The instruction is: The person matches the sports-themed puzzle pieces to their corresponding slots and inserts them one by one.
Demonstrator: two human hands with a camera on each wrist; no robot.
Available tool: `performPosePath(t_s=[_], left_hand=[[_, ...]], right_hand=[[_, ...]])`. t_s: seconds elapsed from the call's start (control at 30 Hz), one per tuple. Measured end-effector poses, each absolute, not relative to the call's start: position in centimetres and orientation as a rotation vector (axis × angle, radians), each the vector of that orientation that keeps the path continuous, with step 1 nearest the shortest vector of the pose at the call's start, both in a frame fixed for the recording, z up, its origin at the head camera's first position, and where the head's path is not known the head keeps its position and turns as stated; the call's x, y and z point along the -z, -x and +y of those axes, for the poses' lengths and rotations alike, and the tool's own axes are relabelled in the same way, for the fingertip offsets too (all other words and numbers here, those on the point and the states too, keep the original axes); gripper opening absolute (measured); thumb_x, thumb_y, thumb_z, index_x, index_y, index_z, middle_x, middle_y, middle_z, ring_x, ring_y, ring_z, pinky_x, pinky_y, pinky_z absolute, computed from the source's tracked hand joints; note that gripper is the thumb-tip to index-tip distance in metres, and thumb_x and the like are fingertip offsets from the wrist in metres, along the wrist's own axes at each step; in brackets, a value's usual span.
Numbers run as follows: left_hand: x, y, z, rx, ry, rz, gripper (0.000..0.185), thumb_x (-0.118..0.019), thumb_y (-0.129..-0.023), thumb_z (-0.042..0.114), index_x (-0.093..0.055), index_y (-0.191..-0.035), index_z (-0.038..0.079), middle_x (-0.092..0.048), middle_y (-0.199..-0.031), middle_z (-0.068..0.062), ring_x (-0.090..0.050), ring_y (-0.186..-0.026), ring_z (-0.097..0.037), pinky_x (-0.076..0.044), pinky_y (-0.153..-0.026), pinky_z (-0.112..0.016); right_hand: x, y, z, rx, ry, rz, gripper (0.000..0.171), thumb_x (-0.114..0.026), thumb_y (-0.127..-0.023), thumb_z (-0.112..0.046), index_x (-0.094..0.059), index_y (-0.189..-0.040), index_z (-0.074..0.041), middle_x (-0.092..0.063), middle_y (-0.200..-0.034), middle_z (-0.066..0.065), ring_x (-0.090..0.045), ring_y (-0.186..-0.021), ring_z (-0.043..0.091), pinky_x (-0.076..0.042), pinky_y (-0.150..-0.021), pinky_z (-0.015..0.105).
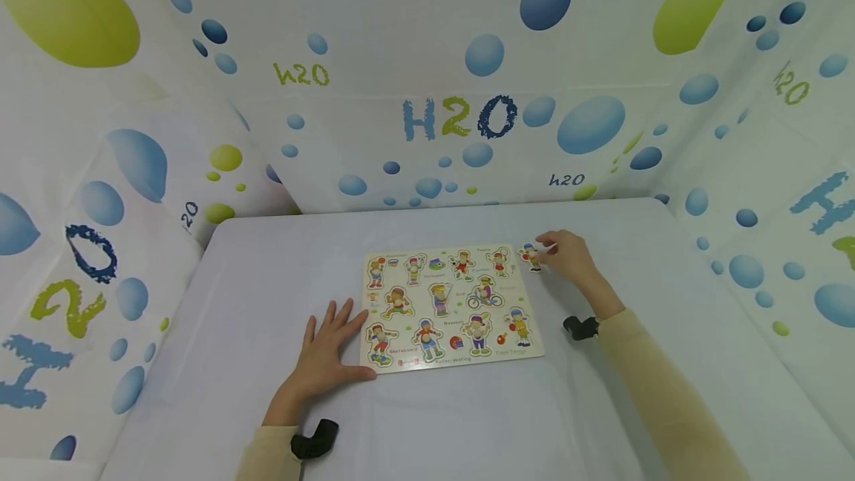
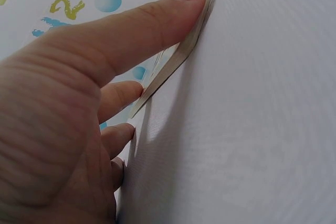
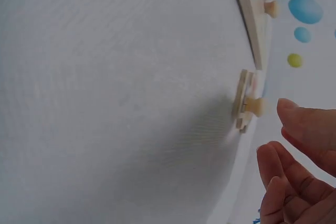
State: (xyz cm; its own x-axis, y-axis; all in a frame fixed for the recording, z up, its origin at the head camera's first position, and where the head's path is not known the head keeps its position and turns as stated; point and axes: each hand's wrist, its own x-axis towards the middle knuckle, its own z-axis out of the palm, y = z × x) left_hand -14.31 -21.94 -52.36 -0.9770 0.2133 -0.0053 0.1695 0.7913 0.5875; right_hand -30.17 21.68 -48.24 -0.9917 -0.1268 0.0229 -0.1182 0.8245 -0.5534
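Note:
A wooden peg puzzle board (image 1: 417, 306) with colourful sporting children lies flat on the white table. My left hand (image 1: 330, 358) is spread at its left side, thumb at the near left corner and fingertips by the left edge. In the left wrist view the thumb (image 2: 142, 38) rests over the board's edge (image 2: 170, 59). Beyond the top right corner lies a loose puzzle piece (image 1: 530, 256), a child in a blue cap. My right hand (image 1: 569, 257) is beside it. In the right wrist view, thumb and fingers are parted, a gap away from the piece's wooden knob (image 3: 255, 107).
Several other child-shaped pieces, such as a cyclist (image 1: 485, 293), sit in the board. Black wrist mounts (image 1: 580, 327) hang below both sleeves. A white curtain (image 1: 374, 162) with blue and green spots rises behind the table and at both sides.

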Motion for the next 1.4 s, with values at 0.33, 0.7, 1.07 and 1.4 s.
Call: performPosePath(t_s=[0.33,0.7,1.07,1.4], left_hand=[[52.4,14.3,-21.9,-0.950,-0.315,2.906,0.107,-0.087,-0.058,0.053,-0.045,-0.147,0.013,-0.024,-0.161,-0.019,-0.006,-0.150,-0.046,0.006,-0.117,-0.065],[52.3,14.5,-22.0,-0.946,-0.329,2.917,0.107,-0.086,-0.058,0.054,-0.045,-0.147,0.013,-0.024,-0.161,-0.018,-0.008,-0.149,-0.046,0.005,-0.117,-0.066],[52.1,14.4,-22.0,-0.949,-0.322,2.908,0.107,-0.087,-0.058,0.052,-0.045,-0.147,0.012,-0.024,-0.160,-0.019,-0.007,-0.149,-0.047,0.006,-0.117,-0.066],[52.4,14.3,-22.0,-0.968,-0.320,2.907,0.107,-0.087,-0.057,0.052,-0.045,-0.147,0.012,-0.024,-0.160,-0.019,-0.007,-0.149,-0.046,0.005,-0.117,-0.065]], right_hand=[[48.8,30.8,21.5,0.884,0.143,2.903,0.041,-0.071,-0.087,-0.008,-0.061,-0.125,0.003,-0.063,-0.116,0.024,-0.061,-0.104,0.036,-0.055,-0.085,0.044],[49.6,31.4,20.9,0.912,0.073,2.872,0.026,-0.067,-0.089,-0.009,-0.067,-0.113,0.002,-0.065,-0.108,0.020,-0.060,-0.096,0.030,-0.054,-0.082,0.039],[50.1,31.7,20.7,0.898,0.083,2.916,0.020,-0.065,-0.091,-0.010,-0.069,-0.106,0.002,-0.067,-0.103,0.020,-0.059,-0.093,0.030,-0.051,-0.079,0.039],[50.2,31.4,20.7,0.887,0.124,2.951,0.016,-0.065,-0.091,-0.010,-0.071,-0.102,0.001,-0.067,-0.094,0.016,-0.057,-0.083,0.025,-0.048,-0.069,0.032]])
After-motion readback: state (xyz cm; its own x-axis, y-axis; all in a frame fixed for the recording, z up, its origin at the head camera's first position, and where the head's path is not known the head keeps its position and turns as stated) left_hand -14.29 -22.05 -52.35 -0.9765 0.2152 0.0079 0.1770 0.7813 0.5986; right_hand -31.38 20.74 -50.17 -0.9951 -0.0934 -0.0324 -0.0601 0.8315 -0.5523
